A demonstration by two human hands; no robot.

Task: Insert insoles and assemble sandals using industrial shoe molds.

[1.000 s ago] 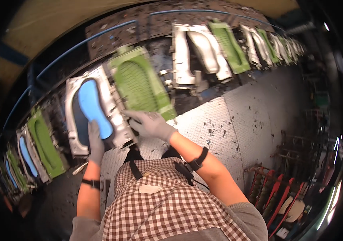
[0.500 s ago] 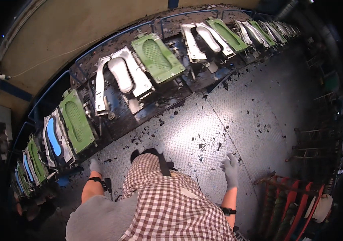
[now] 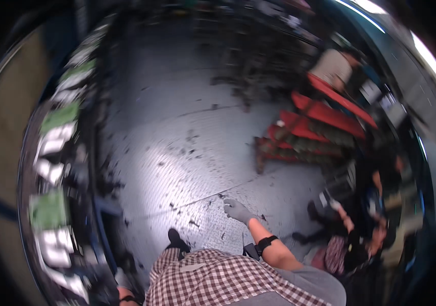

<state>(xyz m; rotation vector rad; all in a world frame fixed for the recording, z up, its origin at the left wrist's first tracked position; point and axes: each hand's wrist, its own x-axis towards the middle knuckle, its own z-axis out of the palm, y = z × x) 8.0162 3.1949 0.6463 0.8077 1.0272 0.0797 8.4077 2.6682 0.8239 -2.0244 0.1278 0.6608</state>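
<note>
Grey-gloved right hand over metal floor, fingers loosely apart; left hand blurred at lower left, can't tell its fingers; silver mould and green mould sit left of that hand

We view the scene through a fisheye camera worn on the person's head, the left unit of a side-by-side pair. We look steeply downward from above the body and forward across the metal floor. At the bottom centre, the checked apron sits close beneath the lens. We frame the right hand below the centre, at middle range, and the left hand near the lower edge. The row of moulds recedes along the left rim; the red rack stands farther off, upper right. Straight edges bow outward, and motion blur softens the periphery.
</note>
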